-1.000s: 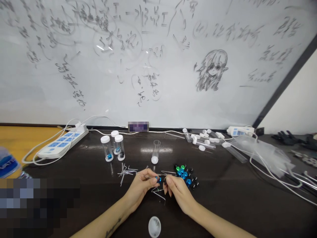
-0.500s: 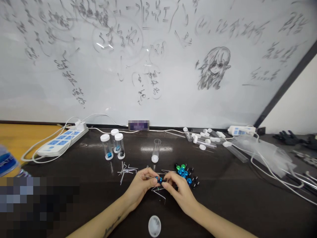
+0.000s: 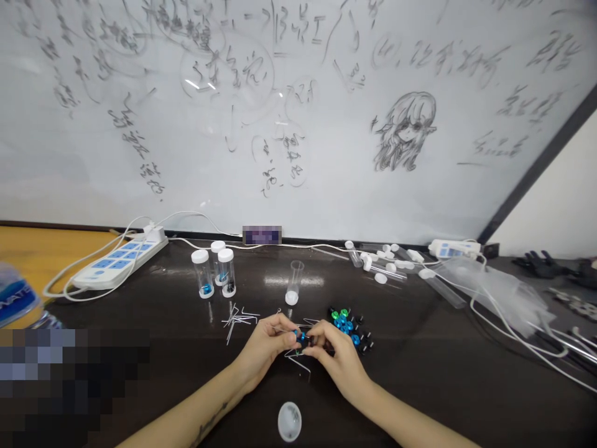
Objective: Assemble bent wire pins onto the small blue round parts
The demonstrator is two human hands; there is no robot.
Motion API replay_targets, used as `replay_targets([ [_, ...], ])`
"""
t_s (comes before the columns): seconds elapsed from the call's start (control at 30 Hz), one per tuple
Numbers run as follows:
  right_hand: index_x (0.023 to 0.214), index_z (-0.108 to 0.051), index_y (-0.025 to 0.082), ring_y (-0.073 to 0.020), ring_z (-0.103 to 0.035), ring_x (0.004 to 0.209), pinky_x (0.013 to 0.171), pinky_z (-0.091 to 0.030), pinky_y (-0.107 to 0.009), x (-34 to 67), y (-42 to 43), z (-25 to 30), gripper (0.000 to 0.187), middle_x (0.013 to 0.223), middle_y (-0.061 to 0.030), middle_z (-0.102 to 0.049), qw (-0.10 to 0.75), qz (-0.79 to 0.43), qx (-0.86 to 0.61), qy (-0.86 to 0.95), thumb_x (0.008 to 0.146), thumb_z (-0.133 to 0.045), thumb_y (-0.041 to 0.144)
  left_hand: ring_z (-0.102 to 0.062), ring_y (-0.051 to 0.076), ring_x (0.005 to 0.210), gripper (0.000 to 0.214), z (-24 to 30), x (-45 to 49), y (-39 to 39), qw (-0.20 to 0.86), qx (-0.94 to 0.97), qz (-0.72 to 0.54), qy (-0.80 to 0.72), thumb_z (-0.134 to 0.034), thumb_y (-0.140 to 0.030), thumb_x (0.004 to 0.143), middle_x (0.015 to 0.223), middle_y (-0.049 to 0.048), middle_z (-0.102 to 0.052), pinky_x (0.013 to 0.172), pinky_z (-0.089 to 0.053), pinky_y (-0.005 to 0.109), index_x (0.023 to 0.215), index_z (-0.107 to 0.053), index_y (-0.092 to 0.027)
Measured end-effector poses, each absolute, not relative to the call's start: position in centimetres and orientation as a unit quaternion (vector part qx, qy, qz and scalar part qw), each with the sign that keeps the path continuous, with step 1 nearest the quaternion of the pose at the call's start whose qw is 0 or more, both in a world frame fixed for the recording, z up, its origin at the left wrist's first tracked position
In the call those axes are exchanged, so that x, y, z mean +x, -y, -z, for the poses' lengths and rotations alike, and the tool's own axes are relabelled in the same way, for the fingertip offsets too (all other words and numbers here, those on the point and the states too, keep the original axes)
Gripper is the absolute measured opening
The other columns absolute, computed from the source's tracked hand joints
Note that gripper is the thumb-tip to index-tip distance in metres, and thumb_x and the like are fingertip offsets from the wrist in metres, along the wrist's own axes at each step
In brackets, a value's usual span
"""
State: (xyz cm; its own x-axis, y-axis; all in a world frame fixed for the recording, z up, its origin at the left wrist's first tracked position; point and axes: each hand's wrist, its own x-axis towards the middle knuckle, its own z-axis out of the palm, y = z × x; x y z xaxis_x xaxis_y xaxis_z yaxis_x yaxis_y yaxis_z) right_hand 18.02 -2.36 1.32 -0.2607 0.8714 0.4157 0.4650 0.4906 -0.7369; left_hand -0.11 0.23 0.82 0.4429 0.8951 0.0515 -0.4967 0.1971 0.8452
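Blue piece: a small blue knob-like part [image 3: 301, 336] was pinched between the fingertips of both hands, just above the dark table [image 3: 420, 373], near its front middle.
Left hand: the left hand [image 3: 265, 347] was curled, thumb and forefinger closed on the blue piece from its left side.
Right hand: the right hand [image 3: 336, 358] was curled too, fingertips closed on the same piece from the right, touching the left hand's fingertips.
Thin wires: bent metal pins [image 3: 239, 322] lay scattered just beyond the left hand; a few more [image 3: 298, 362] lay under the hands.
Coloured pile: blue, green and black small parts [image 3: 349, 326] sat just beyond the right hand.
Open vial: a clear tube [image 3: 293, 282] stood uncapped, further back.
Capped vials: three white-capped vials [image 3: 214, 272] stood left of it.
Loose cap: a round clear lid [image 3: 290, 422] lay near the table's front edge, between the forearms.
Change: against the earlier frames the hands had drawn closer together, the right fingers further over the piece.
Writing: the whiteboard [image 3: 298, 112] bore handwriting too blurred to read and a sketched cartoon figure; a bottle label [image 3: 16, 302] at far left was cut off.
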Motion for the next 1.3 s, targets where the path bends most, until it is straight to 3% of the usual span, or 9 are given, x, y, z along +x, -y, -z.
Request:
replay_targets([
  [0.17,0.068,-0.052,0.019,-0.0126,-0.048,0.054,0.054,-0.036,-0.023,18.04,2.25,-1.38,0.03,0.058,0.0035,-0.05,0.374,-0.278,-0.451,0.761,0.095,-0.045,0.03,-0.06,0.014,0.071,0.017,-0.9,-0.02,-0.12,0.733,0.424,-0.473,-0.244,-0.079,-0.017,0.063,0.075,0.0037,-0.068,0.071,-0.047,0.027,0.073,-0.066,-0.014],
  [0.3,0.086,-0.056,0.02,-0.0146,-0.051,0.066,0.062,-0.039,-0.024,17.89,2.35,-1.32,0.004,0.076,0.0007,-0.053,0.418,-0.224,-0.441,0.762,0.089,-0.056,0.023,-0.061,0.013,0.069,0.016,-0.65,-0.01,-0.26,0.728,0.426,-0.482,-0.237,-0.078,-0.016,0.064,0.075,0.0036,-0.068,0.07,-0.046,0.026,0.075,-0.065,-0.014],
  [0.37,0.088,-0.056,0.02,-0.0151,-0.052,0.067,0.063,-0.04,-0.024,17.87,2.35,-1.32,0.003,0.08,-0.0002,-0.054,0.429,-0.214,-0.434,0.763,0.088,-0.057,0.023,-0.061,0.013,0.068,0.016,-0.6,-0.03,-0.29,0.729,0.427,-0.481,-0.237,-0.078,-0.016,0.065,0.075,0.0038,-0.068,0.07,-0.046,0.025,0.075,-0.065,-0.014],
  [0.47,0.08,-0.056,0.019,-0.0149,-0.052,0.063,0.059,-0.04,-0.024,17.92,2.26,-1.44,0.015,0.07,0.0011,-0.054,0.406,-0.242,-0.444,0.761,0.089,-0.056,0.03,-0.06,0.012,0.067,0.015,-0.68,-0.03,-0.26,0.732,0.423,-0.478,-0.24,-0.077,-0.019,0.065,0.075,0.0034,-0.068,0.07,-0.046,0.026,0.074,-0.066,-0.014],
  [0.6,0.067,-0.053,0.018,-0.0132,-0.051,0.056,0.057,-0.039,-0.024,17.92,2.2,-1.6,0.037,0.06,0.0016,-0.054,0.361,-0.278,-0.447,0.77,0.098,-0.037,0.032,-0.06,0.014,0.07,0.016,-0.82,0.0,-0.2,0.728,0.43,-0.475,-0.245,-0.078,-0.018,0.064,0.074,0.0036,-0.067,0.071,-0.047,0.026,0.073,-0.066,-0.014],
  [0.77,0.089,-0.055,0.021,-0.0155,-0.052,0.066,0.062,-0.04,-0.025,17.72,2.24,-1.44,0.004,0.078,0.0003,-0.053,0.408,-0.216,-0.447,0.766,0.089,-0.055,0.025,-0.06,0.013,0.07,0.016,-0.8,-0.03,-0.24,0.729,0.419,-0.483,-0.247,-0.078,-0.019,0.065,0.075,0.0032,-0.067,0.072,-0.046,0.026,0.074,-0.066,-0.014],
  [1.0,0.103,-0.05,0.023,-0.0153,-0.053,0.066,0.061,-0.042,-0.026,17.66,2.44,-1.56,0.016,0.086,-0.0008,-0.054,0.423,-0.241,-0.442,0.754,0.088,-0.056,0.024,-0.06,0.012,0.068,0.013,-0.71,-0.03,-0.23,0.727,0.418,-0.489,-0.242,-0.076,-0.019,0.067,0.073,0.0026,-0.067,0.071,-0.046,0.024,0.073,-0.066,-0.014],
  [1.23,0.094,-0.055,0.021,-0.0161,-0.053,0.067,0.063,-0.042,-0.026,17.75,2.44,-1.64,0.008,0.075,0.0001,-0.054,0.427,-0.228,-0.443,0.755,0.09,-0.054,0.028,-0.06,0.013,0.072,0.014,-0.95,-0.01,-0.15,0.724,0.417,-0.489,-0.251,-0.077,-0.022,0.066,0.076,0.0031,-0.067,0.074,-0.047,0.026,0.073,-0.066,-0.015],
  [1.3,0.086,-0.055,0.02,-0.0152,-0.053,0.065,0.061,-0.042,-0.025,17.79,2.4,-1.7,0.013,0.071,0.0007,-0.055,0.413,-0.245,-0.449,0.753,0.092,-0.051,0.031,-0.06,0.013,0.071,0.016,-0.97,0.0,-0.15,0.724,0.419,-0.486,-0.254,-0.077,-0.022,0.066,0.075,0.003,-0.067,0.073,-0.047,0.026,0.073,-0.066,-0.014],
])
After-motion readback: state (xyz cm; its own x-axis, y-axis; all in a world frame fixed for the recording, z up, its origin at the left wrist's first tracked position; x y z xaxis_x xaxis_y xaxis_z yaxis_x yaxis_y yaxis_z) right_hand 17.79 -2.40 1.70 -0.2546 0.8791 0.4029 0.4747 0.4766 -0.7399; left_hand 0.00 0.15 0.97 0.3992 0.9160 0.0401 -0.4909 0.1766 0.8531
